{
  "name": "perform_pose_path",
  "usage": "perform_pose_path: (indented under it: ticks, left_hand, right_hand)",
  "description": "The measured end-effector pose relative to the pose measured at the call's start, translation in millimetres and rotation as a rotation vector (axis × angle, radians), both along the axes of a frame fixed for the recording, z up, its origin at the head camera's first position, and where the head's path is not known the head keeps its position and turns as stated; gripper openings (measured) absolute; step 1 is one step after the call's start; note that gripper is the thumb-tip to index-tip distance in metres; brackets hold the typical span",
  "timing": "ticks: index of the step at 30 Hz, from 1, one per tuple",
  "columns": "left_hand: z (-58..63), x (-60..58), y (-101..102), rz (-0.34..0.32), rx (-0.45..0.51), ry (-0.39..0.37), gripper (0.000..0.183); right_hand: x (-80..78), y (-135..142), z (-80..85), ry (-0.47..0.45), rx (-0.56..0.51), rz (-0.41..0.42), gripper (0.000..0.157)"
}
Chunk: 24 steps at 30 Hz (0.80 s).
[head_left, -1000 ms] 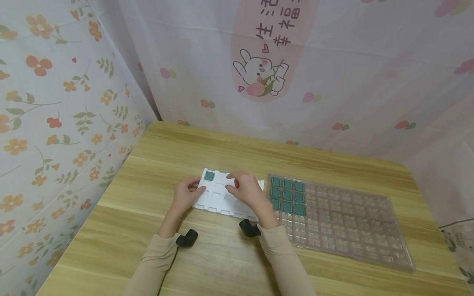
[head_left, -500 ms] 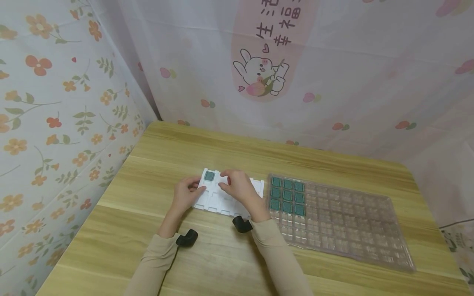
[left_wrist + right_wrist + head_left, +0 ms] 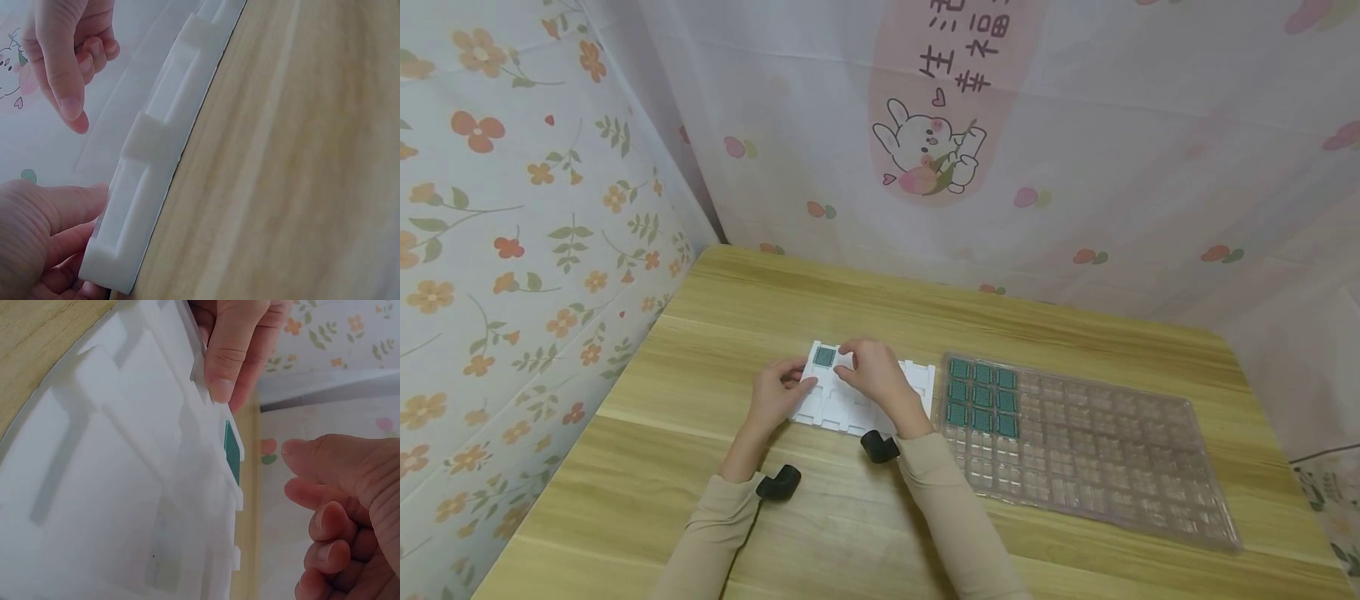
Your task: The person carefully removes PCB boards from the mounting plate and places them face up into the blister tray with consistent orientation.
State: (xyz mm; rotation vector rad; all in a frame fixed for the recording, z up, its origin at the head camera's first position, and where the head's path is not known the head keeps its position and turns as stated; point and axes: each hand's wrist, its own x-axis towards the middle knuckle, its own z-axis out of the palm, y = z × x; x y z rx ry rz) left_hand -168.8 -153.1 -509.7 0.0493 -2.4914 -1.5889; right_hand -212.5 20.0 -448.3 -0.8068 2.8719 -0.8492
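Observation:
A white tray [image 3: 820, 404] with shallow pockets lies on the table. My left hand [image 3: 773, 393] grips its left edge, thumb on top and fingers at the side and below, as the left wrist view shows on the white rim [image 3: 134, 169]. In the tray's far left pocket sits a small green square chip [image 3: 823, 357], its edge [image 3: 232, 453] also seen in the right wrist view. Over the tray, just right of that chip, hovers my right hand [image 3: 877, 371]. Its thumb and index finger are apart with nothing visible between them; the other fingers curl loosely.
A large clear plastic tray [image 3: 1097, 450] with many pockets lies to the right. Several green chips [image 3: 982, 396] fill its far left corner. A black angled piece [image 3: 780, 483] is fixed at each wrist. Patterned curtains [image 3: 820, 125] hang behind and beside the wooden table [image 3: 820, 533].
My right hand has moved left across the white tray, toward the green chip in it. The left hand and both trays have stayed in place.

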Motion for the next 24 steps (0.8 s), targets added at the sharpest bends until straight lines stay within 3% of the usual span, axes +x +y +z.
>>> perform_pose_path:
  ticks: [14,24]
  left_hand:
    - [1.2,-0.2,0,-0.002,0.011,0.015,0.033]
    - [2.6,-0.2,0,0.004,0.003,-0.005,0.032]
  right_hand:
    - [-5.5,-14,-3.0,-0.044,0.058,-0.017,0.027]
    - [-7.3,-24,-6.4,-0.062,0.094,-0.097,0.025]
